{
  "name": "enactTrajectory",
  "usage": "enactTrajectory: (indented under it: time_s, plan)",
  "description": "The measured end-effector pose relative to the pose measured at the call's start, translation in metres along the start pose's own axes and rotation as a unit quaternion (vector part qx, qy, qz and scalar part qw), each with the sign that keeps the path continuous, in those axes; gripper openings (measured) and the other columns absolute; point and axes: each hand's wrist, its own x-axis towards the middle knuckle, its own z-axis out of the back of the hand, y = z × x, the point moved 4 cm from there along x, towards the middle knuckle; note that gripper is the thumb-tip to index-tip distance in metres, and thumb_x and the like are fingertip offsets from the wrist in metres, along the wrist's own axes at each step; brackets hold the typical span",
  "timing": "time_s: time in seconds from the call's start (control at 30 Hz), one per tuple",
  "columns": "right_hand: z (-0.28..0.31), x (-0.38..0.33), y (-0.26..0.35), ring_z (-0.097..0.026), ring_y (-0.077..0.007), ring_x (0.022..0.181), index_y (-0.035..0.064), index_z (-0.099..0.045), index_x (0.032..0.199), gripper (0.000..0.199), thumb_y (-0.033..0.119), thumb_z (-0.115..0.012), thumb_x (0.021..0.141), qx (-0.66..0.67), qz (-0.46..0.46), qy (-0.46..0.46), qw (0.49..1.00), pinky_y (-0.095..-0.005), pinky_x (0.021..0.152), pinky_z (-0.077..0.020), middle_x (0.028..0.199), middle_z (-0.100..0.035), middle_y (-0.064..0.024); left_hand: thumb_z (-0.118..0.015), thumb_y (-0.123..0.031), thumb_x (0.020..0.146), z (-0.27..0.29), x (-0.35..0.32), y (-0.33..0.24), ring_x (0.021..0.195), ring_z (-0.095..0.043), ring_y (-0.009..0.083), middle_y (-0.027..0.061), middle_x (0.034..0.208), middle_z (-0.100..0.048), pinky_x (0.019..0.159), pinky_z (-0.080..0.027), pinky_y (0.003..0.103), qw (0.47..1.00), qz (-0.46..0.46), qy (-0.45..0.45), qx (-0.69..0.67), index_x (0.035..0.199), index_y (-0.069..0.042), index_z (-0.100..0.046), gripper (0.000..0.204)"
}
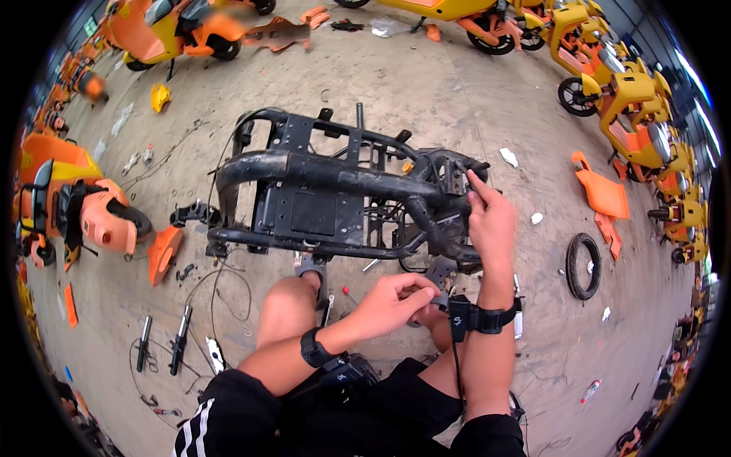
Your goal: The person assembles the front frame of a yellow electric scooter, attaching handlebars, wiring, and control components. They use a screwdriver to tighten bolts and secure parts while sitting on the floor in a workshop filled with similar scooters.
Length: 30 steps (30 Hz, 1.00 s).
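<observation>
**Stripped scooter frame on the floor, both hands at its right end**

Black scooter frame (335,198) lies on its side mid-floor, directly ahead of the seated person's knees — bare tubes, no panels. Right hand (491,221) is up on the frame's right end, fingers narrowed on a bracket, index finger extended. Left hand (392,301) sits lower, just below the frame's near rail, fingertips pinched on a small dark part; can't tell what it is.

Clearance: open concrete floor (426,84) beyond the frame's far side. Near-left floor is cluttered — black shock tubes (179,339), loose cables (221,286), an orange panel (162,251) just off the frame's left end. Right side: a loose tyre (583,265) and orange body panels (603,194), both well apart from the hands.

Surface is grey, scuffed concrete with scattered scraps. Room edges — yellow-orange scooters (632,107) lined along the right, more along the far edge, a part-dismantled orange one (84,206) at the left.
</observation>
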Motion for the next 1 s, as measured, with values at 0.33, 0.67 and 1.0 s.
enactTrajectory:
  time_s: [0.33,0.67,1.0]
  plan:
    - [-0.004,0.0,-0.01,-0.061,-0.0279,0.073,0.0187,-0.068,0.116,0.032,0.009,-0.061,0.086,0.121,-0.022,-0.008,0.992,-0.0357,0.07,-0.0476,0.083,-0.065,-0.0127,-0.054,-0.013,0.098,0.019,-0.015,0.002,0.066,-0.055,0.0067,0.0015,0.077,-0.062,0.059,-0.045,0.021,0.999,-0.019,-0.007,-0.031,0.104,0.0,-0.065,0.019]
    - [-0.006,0.007,-0.011,-0.066,-0.0169,0.066,0.0077,-0.074,0.102,0.026,0.02,-0.076,0.079,0.093,0.056,-0.09,0.99,-0.0271,0.064,-0.0497,0.081,-0.072,-0.0135,-0.052,-0.011,0.097,0.023,-0.025,0.019,0.068,-0.056,0.0116,0.0048,0.076,-0.062,0.066,-0.047,0.025,0.996,0.043,-0.018,-0.072,0.101,0.002,-0.064,0.018]
    - [-0.002,0.014,-0.024,-0.066,-0.0232,0.067,0.0101,-0.074,0.1,0.03,0.031,-0.074,0.078,0.111,-0.076,-0.009,0.991,-0.032,0.064,-0.0504,0.075,-0.07,-0.0134,-0.051,-0.011,0.097,0.021,-0.023,0.015,0.065,-0.054,0.0116,0.0049,0.075,-0.061,0.064,-0.046,0.025,0.993,0.059,-0.016,-0.097,0.1,0.002,-0.063,0.017]
